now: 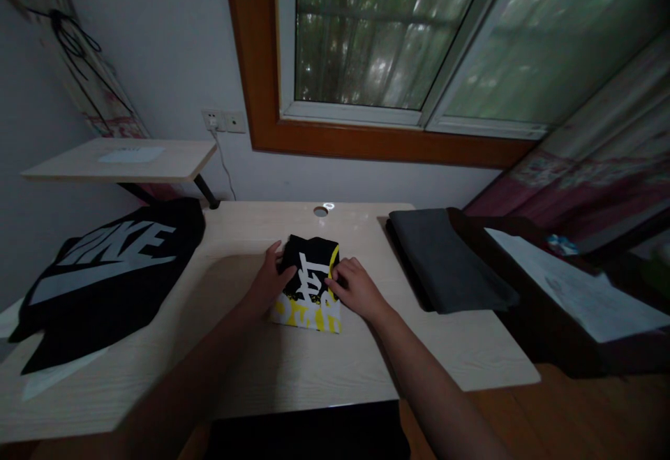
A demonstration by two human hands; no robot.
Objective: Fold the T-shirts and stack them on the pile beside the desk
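Observation:
A small folded black garment (308, 285) lies on the pale wooden desk (335, 369), its front printed with white letters and a yellow and white pattern along the near part. Its exact kind does not show. My left hand (269, 280) grips the left edge, thumb on top and fingers at the side. On the opposite edge, my right hand (360, 288) has its fingers curled, pinching the cloth near the yellow stripe.
A black cloth with a grey NIKE print (120, 264) lies at the left, beside a raised shelf (120, 160). Folded dark grey fabric (450, 261) rests at the right. Beyond it is a dark surface with a white sheet (576, 285). A cable hole (321, 212) sits near the back edge.

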